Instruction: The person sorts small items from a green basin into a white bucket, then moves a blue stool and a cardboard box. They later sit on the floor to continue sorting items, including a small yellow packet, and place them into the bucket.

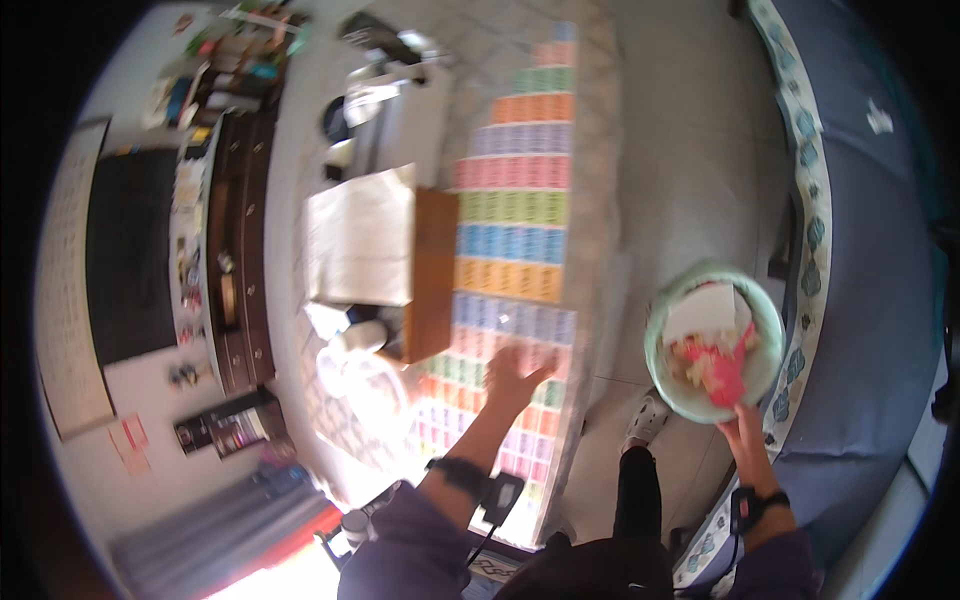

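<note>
My right hand [741,435] grips the near rim of a pale green round bin [772,375]. Inside the bin lie a white sheet [701,313], a crumpled pink piece [724,375] and other scraps. My left hand [517,379] reaches over the table with its fingers spread, above or lightly on rows of coloured printed cards or stickers [510,206]; whether it touches them cannot be told. I see nothing held in it. A wooden box [435,262] partly covered by a white cloth [364,232] stands beyond that hand.
Sofa seats with a grey-blue cover [885,300] line the right side. My shod foot [646,420] stands on the tiled floor [667,150] between table and sofa. A clear round container [375,390] is on the table in glare. A dark cabinet [244,255] stands by the far wall.
</note>
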`<state>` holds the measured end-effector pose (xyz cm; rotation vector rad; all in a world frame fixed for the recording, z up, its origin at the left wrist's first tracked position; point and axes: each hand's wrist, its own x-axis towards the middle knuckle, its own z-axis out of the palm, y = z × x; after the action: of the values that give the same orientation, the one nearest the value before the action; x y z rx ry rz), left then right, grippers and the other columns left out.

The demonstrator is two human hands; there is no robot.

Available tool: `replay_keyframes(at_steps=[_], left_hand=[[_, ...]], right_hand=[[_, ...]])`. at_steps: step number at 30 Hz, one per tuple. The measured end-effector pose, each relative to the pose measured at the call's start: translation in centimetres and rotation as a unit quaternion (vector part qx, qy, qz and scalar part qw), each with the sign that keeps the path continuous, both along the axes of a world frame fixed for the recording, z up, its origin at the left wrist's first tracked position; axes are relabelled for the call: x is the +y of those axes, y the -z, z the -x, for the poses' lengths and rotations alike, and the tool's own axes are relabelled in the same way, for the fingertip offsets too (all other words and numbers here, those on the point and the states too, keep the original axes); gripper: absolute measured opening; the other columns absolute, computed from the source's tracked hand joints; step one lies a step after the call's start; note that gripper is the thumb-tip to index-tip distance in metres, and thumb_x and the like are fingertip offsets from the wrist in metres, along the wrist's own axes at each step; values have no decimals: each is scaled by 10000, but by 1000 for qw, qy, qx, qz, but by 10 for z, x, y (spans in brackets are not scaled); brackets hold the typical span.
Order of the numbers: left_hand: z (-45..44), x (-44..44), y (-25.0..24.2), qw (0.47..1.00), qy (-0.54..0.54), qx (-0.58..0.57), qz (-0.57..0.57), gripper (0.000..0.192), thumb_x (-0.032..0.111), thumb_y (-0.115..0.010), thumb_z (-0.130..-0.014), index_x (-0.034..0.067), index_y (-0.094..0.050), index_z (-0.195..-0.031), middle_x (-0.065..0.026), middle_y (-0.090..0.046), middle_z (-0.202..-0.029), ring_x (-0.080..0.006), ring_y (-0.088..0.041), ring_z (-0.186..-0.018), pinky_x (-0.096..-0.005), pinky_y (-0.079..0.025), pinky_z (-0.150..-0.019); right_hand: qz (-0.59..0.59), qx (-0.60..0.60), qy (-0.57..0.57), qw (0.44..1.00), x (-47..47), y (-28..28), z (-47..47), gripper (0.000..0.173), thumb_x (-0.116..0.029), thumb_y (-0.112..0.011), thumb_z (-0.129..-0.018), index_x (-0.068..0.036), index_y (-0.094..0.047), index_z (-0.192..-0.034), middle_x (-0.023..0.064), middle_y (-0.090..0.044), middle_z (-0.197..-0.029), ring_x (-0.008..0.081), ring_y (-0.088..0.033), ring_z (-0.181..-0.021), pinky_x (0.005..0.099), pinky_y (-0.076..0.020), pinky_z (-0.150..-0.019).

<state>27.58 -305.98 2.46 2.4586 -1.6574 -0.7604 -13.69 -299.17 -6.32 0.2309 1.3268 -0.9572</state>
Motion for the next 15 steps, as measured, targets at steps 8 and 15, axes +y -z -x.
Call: replay_keyframes(at_steps=[8,15], left_hand=[[-18,106,-48,886,-105,418,-172,572,455,-652,-762,53,-481,-1132,-137,-589,-1006,-239,-561,-928,-374,-454,-793],[-175,422,-83,868,-99,470,-128,387,362,-611,-827,107,-533,-1107,-79,-612,-944,-172,-582,-848,-305,-482,-681]], right_hand=[[117,157,-215,957,80,-228,46,503,-130,-562,-731,-8,-438,-1202,124,-551,-1116,243,-595,-964,367,-536,-760],[189,232,-267,916,187,-363,-20,511,-105,-580,-692,24,-458,-1171,122,-580,-1046,235,-616,-894,337,-539,-707]])
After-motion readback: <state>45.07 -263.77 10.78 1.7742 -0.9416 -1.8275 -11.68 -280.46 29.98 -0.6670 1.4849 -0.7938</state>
